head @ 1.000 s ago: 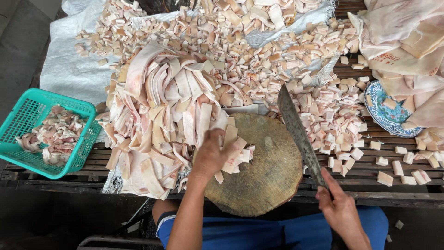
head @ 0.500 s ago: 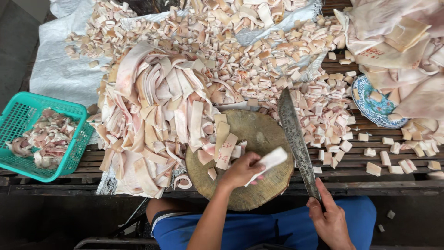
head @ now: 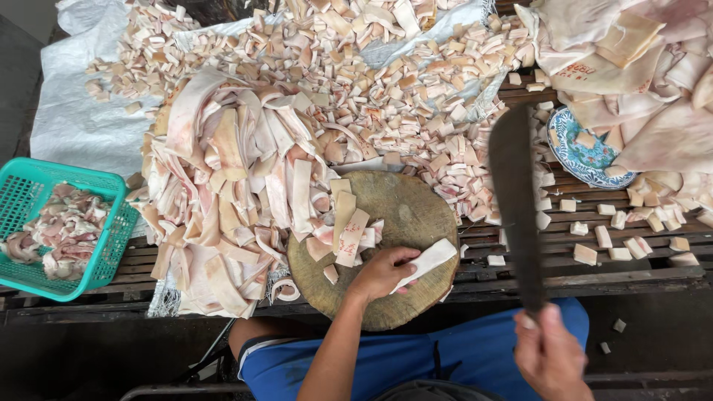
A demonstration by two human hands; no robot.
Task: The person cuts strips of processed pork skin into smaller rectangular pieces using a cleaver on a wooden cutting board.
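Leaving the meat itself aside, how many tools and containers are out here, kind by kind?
Cleaver, raised in the right hand: 1
Round wooden chopping block: 1
Green plastic basket: 1
Blue patterned plate: 1
Total: 4
The left hand holds a pale strip on the block.

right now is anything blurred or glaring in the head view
In the head view, the cleaver and right hand are motion-blurred; the left hand, its pale strip and the round wooden block are sharp; light is soft and even, without glare.

left hand (head: 380, 273) curled in a grip; right hand (head: 548, 355) fisted, raised.
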